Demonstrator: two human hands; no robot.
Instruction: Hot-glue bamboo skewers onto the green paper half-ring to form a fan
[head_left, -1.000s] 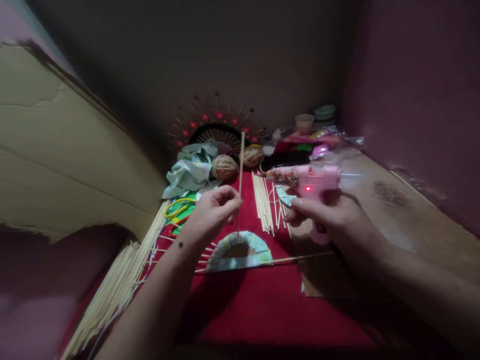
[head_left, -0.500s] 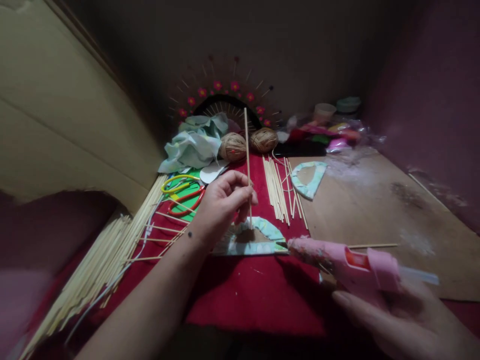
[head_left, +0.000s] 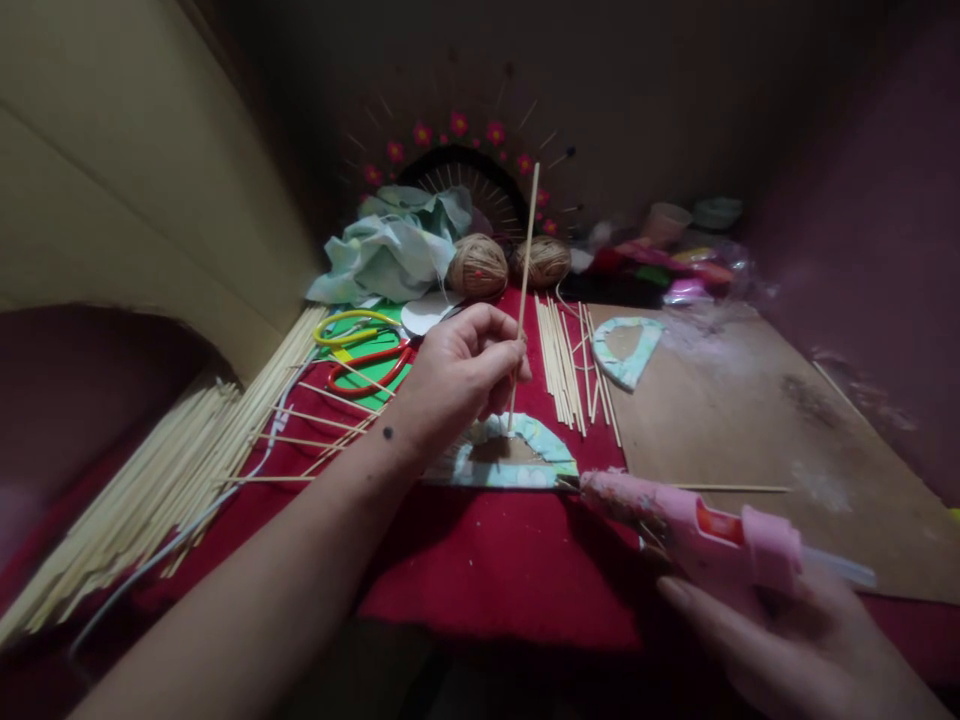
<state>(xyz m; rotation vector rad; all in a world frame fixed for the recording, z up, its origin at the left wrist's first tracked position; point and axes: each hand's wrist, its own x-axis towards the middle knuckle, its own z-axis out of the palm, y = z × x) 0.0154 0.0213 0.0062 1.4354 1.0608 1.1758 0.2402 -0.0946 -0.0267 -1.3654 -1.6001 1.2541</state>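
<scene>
My left hand [head_left: 461,375] pinches a thin wooden stick [head_left: 523,270] nearly upright, its lower end resting on a half-ring covered in pale patterned paper [head_left: 517,460] that lies on the red cloth [head_left: 495,580]. Several sticks fan out from under that half-ring to the left. My right hand [head_left: 787,650] grips a pink glue gun [head_left: 690,525] low at the right, its nozzle pointing left at the half-ring's right corner.
A row of loose sticks [head_left: 562,365] and a second paper-covered half-ring [head_left: 626,350] lie behind. A big bundle of sticks [head_left: 150,490] runs along the left. Scissors [head_left: 360,355], crumpled cloth [head_left: 390,250], two twine balls [head_left: 480,265], a flowered fan piece [head_left: 465,150] and cardboard [head_left: 750,430] surround them.
My right hand brought the glue gun down from behind the half-ring to its right corner. The left hand kept the stick upright, now tilted slightly right. The view shifted downward.
</scene>
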